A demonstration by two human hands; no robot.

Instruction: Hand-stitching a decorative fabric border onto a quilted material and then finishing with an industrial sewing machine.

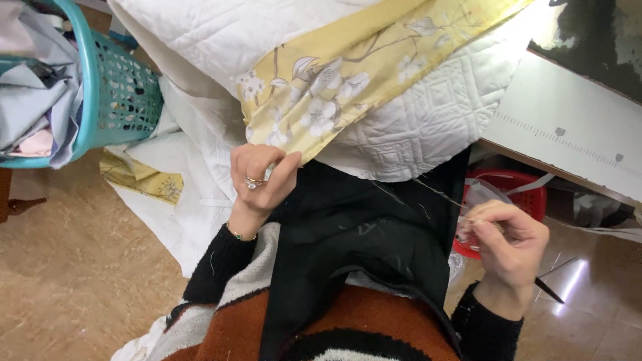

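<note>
A white quilted cover (428, 113) with a yellow floral border (334, 93) hangs down over my lap from the table. My left hand (259, 180), with rings and a bracelet, pinches the lower edge of the yellow border between thumb and fingers. My right hand (511, 244) is out to the right, fingers closed on a thin needle with a pale thread (435, 190) that runs taut up-left toward the quilt. A black cloth (361, 227) lies over my lap beneath both hands.
A teal laundry basket (114, 93) full of fabric stands at the upper left. A red basket (528, 194) sits under a white table edge (568, 134) on the right. More white and yellow fabric (154, 180) trails on the wooden floor.
</note>
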